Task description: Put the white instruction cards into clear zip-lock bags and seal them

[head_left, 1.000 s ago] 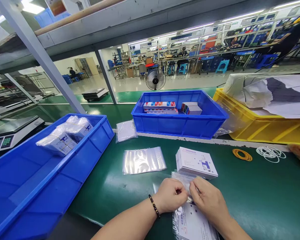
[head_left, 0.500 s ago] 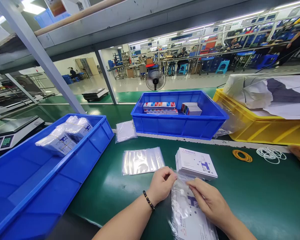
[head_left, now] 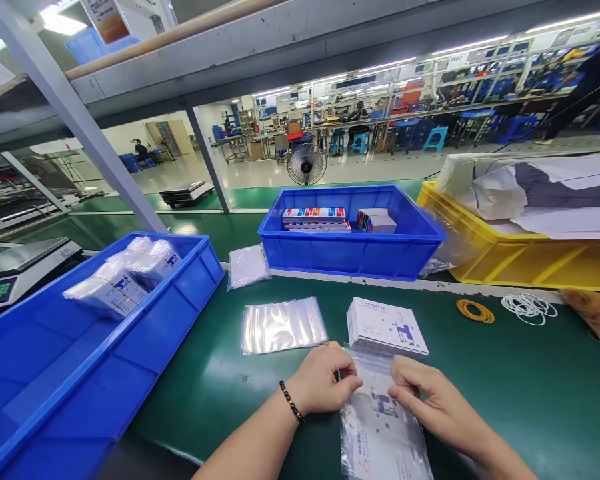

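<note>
A clear plastic bag (head_left: 353,437) with a white printed booklet (head_left: 385,440) inside lies in front of me on the green table. My left hand (head_left: 330,379) is closed at the bag's upper left edge, thumb and forefinger pinched on the film. At the upper right side, my right hand (head_left: 427,400) has its fingers curled in and its thumb against the bag. Just beyond the bag's top end stands a stack of matching booklets (head_left: 387,327). Left of that stack lies a flat pile of clear plastic bags (head_left: 284,325).
At left, a long blue bin (head_left: 180,313) holds bagged, banded bundles (head_left: 117,290). A blue bin (head_left: 350,257) with printed boxes stands behind; a yellow bin (head_left: 530,263) is at right. Yellow rubber bands (head_left: 475,311), white bands (head_left: 529,309) and a white packet (head_left: 249,267) lie nearby.
My left hand has shifted slightly right and down along the bag's edge. My right hand has moved right, its fingers now more curled. The view has tilted a little.
</note>
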`<state>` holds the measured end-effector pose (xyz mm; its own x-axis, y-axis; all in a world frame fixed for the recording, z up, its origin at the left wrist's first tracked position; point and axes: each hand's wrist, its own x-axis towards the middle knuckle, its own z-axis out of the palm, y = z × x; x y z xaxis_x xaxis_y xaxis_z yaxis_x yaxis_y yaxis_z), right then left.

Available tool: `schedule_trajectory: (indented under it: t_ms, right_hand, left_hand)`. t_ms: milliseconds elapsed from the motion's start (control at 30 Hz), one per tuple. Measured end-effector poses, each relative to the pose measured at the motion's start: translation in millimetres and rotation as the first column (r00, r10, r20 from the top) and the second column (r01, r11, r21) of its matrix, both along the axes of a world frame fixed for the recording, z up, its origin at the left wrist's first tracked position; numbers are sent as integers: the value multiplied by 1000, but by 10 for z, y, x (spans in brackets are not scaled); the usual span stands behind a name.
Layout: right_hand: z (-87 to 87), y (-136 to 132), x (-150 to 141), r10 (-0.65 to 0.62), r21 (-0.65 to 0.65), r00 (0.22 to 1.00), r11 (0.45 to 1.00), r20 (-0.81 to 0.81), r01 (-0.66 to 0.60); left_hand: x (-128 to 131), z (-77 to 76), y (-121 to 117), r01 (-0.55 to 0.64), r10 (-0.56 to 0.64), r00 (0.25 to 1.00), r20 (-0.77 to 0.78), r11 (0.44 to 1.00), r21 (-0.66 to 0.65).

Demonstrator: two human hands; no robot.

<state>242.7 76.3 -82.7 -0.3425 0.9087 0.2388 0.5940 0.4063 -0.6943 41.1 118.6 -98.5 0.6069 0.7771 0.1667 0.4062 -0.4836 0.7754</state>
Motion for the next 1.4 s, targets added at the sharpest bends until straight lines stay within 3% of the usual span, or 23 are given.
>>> schedule_trajectory:
  t_ms: [100, 167, 233, 367, 500, 733, 1033, 1267, 1333, 1400]
  right_hand:
    - [-69, 43, 52, -177, 189, 983, 965, -44, 182]
    - [-151, 88, 97, -392, 289, 919, 876, -42, 386]
    - [-243, 138, 147, -562, 303, 827, 787, -8, 538]
    - [-355, 224, 231, -711, 143, 701, 700, 55, 699]
    - [-322, 257, 269, -764, -71, 644, 641, 35, 764]
    - [-187, 239, 235, -841, -164, 533, 541, -94, 825]
    - [-171, 261, 231, -809, -290, 585, 576, -66, 764]
    - [-169, 255, 221, -774, -293, 633, 599, 26, 745]
    - [-135, 240, 216, -782, -288, 623, 592, 24, 753]
    - [-113, 224, 213, -811, -284, 578, 577, -86, 766]
  left_hand:
    - [-2, 14, 7, -5, 5, 1000, -3, 999, -53]
    - [5, 24, 6, -11, 11, 1000, -1, 996, -88]
    - [15, 33, 1, -8, 7, 1000, -2, 993, -116]
    - [29, 33, -13, 3, -1, 1000, 8, 989, -148]
    - [38, 22, -25, 21, -15, 999, 32, 984, -177]
    - [65, 15, -47, 64, -58, 998, 35, 978, -199]
    - [74, 18, -57, 98, -99, 995, 3, 975, -199]
    - [76, 17, -56, 101, -106, 994, -13, 974, -204]
    - [74, 12, -55, 96, -100, 995, -10, 974, -207]
    - [71, 7, -55, 90, -92, 996, 3, 975, -204]
